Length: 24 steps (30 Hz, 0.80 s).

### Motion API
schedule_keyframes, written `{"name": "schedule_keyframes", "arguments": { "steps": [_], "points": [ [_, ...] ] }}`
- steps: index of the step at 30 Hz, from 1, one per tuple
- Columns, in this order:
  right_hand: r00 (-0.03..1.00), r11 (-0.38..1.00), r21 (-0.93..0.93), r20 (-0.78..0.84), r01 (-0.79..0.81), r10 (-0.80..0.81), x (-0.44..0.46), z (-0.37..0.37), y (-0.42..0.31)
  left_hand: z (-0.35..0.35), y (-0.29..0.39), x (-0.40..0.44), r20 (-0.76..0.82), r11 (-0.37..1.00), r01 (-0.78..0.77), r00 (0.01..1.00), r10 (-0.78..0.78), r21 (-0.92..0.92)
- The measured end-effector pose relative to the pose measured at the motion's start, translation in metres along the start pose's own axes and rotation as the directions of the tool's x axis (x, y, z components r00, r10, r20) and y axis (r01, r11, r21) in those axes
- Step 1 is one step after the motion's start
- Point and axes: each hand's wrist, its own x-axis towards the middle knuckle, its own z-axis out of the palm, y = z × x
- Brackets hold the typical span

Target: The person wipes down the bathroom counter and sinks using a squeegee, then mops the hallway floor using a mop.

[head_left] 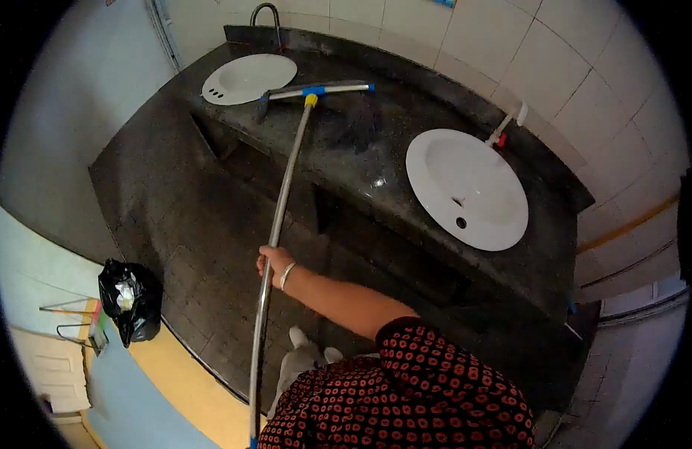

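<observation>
My right hand [275, 266], with a pale bangle on its wrist, is closed around the middle of a long metal pole [286, 183]. The pole slopes up from the bottom edge to a wide bar-shaped head [316, 91] with blue clips and a yellow joint. This head lies across the dark stone counter [383, 150], just right of the left white basin [248, 78]. To the right, a second white basin [467, 189] has a small dark mark near its drain. My left hand is out of view.
A black garbage bag [140, 303] with white waste stands on the left. Beyond it are a dustpan [98, 343] and a white door [58, 374]. A curved tap [266, 13] and a white tap [510, 120] rise behind the basins, before the tiled wall [563, 67].
</observation>
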Motion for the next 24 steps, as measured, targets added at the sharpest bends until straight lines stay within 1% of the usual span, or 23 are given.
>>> {"name": "schedule_keyframes", "arguments": {
  "steps": [1,2,4,5,7,9,11,13,14,16,17,21,23,24],
  "points": [
    [0.999,0.999,-0.038,0.034,0.029,-0.027,0.011,-0.003,-0.014,0.005,0.011,0.016,0.029,1.000,-0.018,0.999,0.018,0.008],
    [0.999,0.999,-0.034,0.031,0.031,-0.030,0.016,-0.001,-0.029,0.009,0.022,0.031,0.064,0.999,-0.039,0.997,0.038,0.017],
    [0.986,0.997,-0.045,-0.150,0.062,-0.068,0.025,0.001,-0.057,0.016,0.039,0.059,0.114,0.997,-0.066,0.992,0.062,0.036],
    [0.984,0.997,-0.043,-0.158,0.070,-0.076,0.030,-0.007,-0.065,0.021,0.046,0.073,0.140,0.995,-0.085,0.987,0.078,0.043],
    [0.972,0.994,-0.107,-0.228,0.038,-0.062,0.040,-0.022,-0.078,0.026,0.056,0.100,0.190,0.991,-0.119,0.976,0.106,0.057],
    [0.963,0.990,-0.109,-0.246,0.085,-0.110,0.037,-0.021,-0.090,0.032,0.061,0.123,0.230,0.986,-0.150,0.964,0.131,0.070],
    [0.961,0.996,-0.002,-0.262,0.091,-0.088,0.029,-0.016,-0.102,0.036,0.064,0.145,0.271,0.979,-0.186,0.949,0.159,0.078],
    [0.959,0.992,0.000,-0.253,0.129,-0.125,0.019,-0.021,-0.118,0.039,0.069,0.167,0.310,0.972,-0.218,0.933,0.181,0.089],
    [0.961,0.989,-0.002,-0.234,0.148,-0.144,0.013,-0.026,-0.124,0.041,0.074,0.174,0.328,0.969,-0.228,0.926,0.185,0.097],
    [0.964,0.987,0.074,-0.239,0.140,-0.119,0.006,-0.053,-0.139,0.048,0.084,0.185,0.361,0.963,-0.248,0.912,0.197,0.100],
    [0.960,0.982,0.114,-0.257,0.147,-0.114,-0.006,-0.064,-0.147,0.051,0.089,0.187,0.376,0.962,-0.254,0.905,0.200,0.102],
    [0.944,0.985,0.120,-0.319,0.126,-0.082,-0.068,-0.104,-0.138,0.067,0.096,0.175,0.420,0.955,-0.275,0.884,0.208,0.107],
    [0.963,0.977,0.140,-0.237,0.160,-0.124,-0.093,-0.128,-0.135,0.075,0.096,0.166,0.423,0.954,-0.278,0.882,0.206,0.115],
    [0.962,0.977,0.139,-0.244,0.160,-0.122,-0.106,-0.137,-0.136,0.079,0.096,0.160,0.428,0.953,-0.280,0.880,0.206,0.115]
  ]
}}
